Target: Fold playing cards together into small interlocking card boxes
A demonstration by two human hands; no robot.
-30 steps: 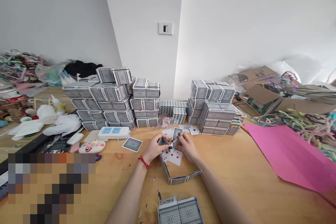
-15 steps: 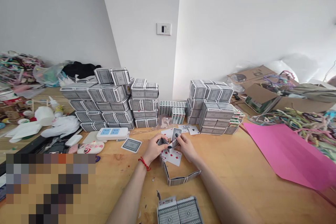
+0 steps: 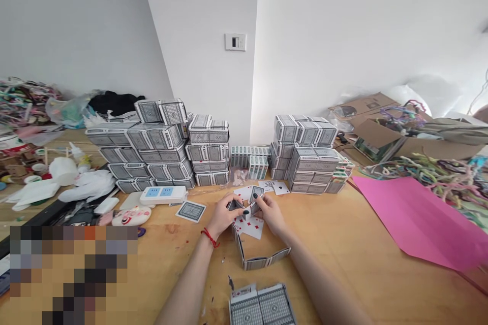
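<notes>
My left hand (image 3: 222, 217) and my right hand (image 3: 271, 214) meet at the middle of the wooden table (image 3: 343, 244). Both pinch small folded playing cards (image 3: 251, 199) held upright between the fingertips. Under the hands lie face-up red diamond cards (image 3: 251, 226). Just in front of them stands a low wall of linked folded cards (image 3: 263, 259), bent into an open angle. A red string circles my left wrist. Two packs of cards (image 3: 261, 307) lie near the table's front edge.
Stacks of card boxes (image 3: 152, 147) rise at the back left, more card boxes (image 3: 308, 155) at the back right. A white power strip (image 3: 163, 194), a lone card (image 3: 191, 210), pink paper (image 3: 415, 223), cardboard boxes (image 3: 385, 137) and pipe cleaners (image 3: 442, 175) surround the spot.
Both hands keep their pinch on the folded cards with only slight finger shifts. The view has drifted a little to the right.
</notes>
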